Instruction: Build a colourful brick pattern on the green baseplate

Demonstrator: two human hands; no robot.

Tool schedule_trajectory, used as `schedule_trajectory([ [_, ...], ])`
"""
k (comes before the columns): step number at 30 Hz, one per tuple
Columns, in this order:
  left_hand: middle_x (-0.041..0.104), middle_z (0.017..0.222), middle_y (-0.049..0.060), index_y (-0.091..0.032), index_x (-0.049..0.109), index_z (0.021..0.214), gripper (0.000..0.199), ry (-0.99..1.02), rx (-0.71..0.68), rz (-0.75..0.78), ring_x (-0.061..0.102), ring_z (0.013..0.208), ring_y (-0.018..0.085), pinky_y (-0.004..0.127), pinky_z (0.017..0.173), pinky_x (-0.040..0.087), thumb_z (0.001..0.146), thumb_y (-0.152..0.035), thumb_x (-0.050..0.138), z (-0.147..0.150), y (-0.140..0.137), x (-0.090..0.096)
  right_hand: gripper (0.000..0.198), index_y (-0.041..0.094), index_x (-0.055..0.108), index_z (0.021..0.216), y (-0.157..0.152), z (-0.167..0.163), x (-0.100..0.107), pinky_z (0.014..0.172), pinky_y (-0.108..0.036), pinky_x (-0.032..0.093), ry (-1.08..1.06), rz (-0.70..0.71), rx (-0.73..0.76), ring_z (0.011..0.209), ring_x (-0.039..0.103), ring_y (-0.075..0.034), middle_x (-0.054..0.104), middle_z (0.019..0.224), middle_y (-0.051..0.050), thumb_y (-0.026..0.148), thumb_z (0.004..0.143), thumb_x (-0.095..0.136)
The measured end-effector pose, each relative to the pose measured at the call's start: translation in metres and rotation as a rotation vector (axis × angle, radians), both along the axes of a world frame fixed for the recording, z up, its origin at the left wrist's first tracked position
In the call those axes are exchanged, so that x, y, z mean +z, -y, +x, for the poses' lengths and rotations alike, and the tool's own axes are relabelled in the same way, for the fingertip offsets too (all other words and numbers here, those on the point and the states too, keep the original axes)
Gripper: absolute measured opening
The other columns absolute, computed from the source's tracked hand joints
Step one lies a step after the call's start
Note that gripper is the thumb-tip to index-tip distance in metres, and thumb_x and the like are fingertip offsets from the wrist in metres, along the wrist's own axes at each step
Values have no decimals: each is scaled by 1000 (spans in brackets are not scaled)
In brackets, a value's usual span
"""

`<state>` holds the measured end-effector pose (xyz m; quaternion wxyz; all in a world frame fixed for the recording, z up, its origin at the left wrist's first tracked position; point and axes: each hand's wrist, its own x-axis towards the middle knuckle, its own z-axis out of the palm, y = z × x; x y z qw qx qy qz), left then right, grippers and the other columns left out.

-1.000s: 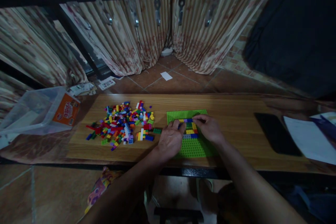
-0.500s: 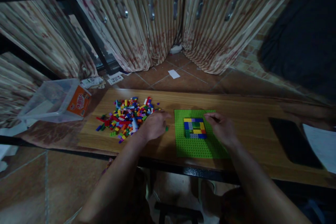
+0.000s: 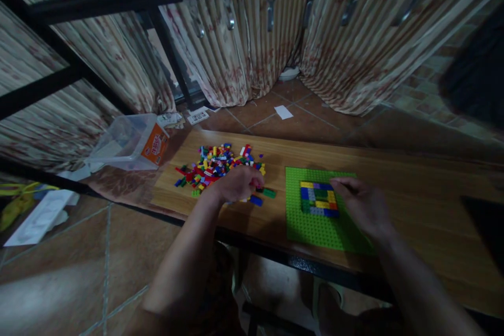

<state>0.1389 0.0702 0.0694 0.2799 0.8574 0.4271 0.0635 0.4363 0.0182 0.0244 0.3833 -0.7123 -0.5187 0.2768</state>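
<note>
The left hand is held palm down at the near right edge of a heap of loose bricks, part of which is hidden beneath it. Its fingers are curled downward; whether they are clamped on a brick cannot be told, as the fingertips are dim and blurred. Just to the right of these fingers a green brick is seen lying on the wooden table, and a blue brick lies slightly nearer the person. The rest of the heap is spread to the left of the left hand and beyond it.

The right hand is held over the right part of a green baseplate, well apart from the left hand. Its thumb and fingers are drawn close together at the far right corner of a multicoloured brick block; whether anything is pinched between them cannot be made out. The block is set on the baseplate, to the left of the right hand, and is made up of yellow, blue, purple, grey, green and orange pieces.

Farther to the left, beyond the left hand, a clear plastic box with an orange label is placed past the table's end.
</note>
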Motion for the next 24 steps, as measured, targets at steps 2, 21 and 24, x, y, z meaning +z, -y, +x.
schedule_trajectory([
  [2,71,85,3,-15,71,89,30,-10,44,10,65,78,14,23,73,50,73,-4,49,-5,-1,1,27,23,72,84,1,-1,0,81,-37,51,19,-2,9,88,67,-24,74,91,-4,44,76,59],
  [21,71,99,6,-19,70,96,26,-189,179,206,65,96,20,29,86,50,75,-13,56,-14,-5,-4,29,25,73,84,1,-9,-6,71,-35,52,108,28,60,78,68,-23,74,87,-4,48,77,58],
  [24,71,98,6,-19,70,97,28,-213,197,210,66,93,20,29,85,50,74,-13,57,-15,-6,-5,30,24,73,84,1,-8,-7,73,-37,52,111,21,59,80,68,-24,74,88,-5,50,76,57],
])
